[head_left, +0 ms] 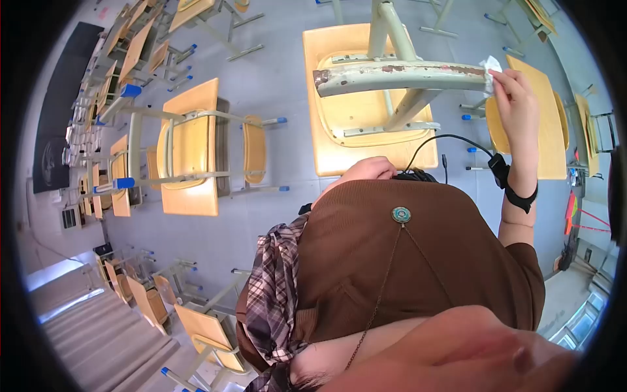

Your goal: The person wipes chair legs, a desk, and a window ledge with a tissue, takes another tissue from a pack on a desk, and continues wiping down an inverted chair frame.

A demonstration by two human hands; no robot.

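My right hand [517, 98] pinches a crumpled white tissue [491, 73] against the right end of a chipped, pale green metal bar [405, 75]. The bar is the foot of an upturned chair, which rests on a wooden desk top [320, 140]. My left hand [373, 168] is near the front edge of that desk, close to my body; its fingers are partly hidden and what they hold, if anything, cannot be made out. A black strap with a cable [499, 166] is round my right wrist.
Another desk [189, 147] with an upturned chair stands at the left. A further desk [545, 124] is at the right, beyond my right arm. Rows of desks and chairs [134, 55] fill the upper left. A black cable [446, 168] hangs by the near desk.
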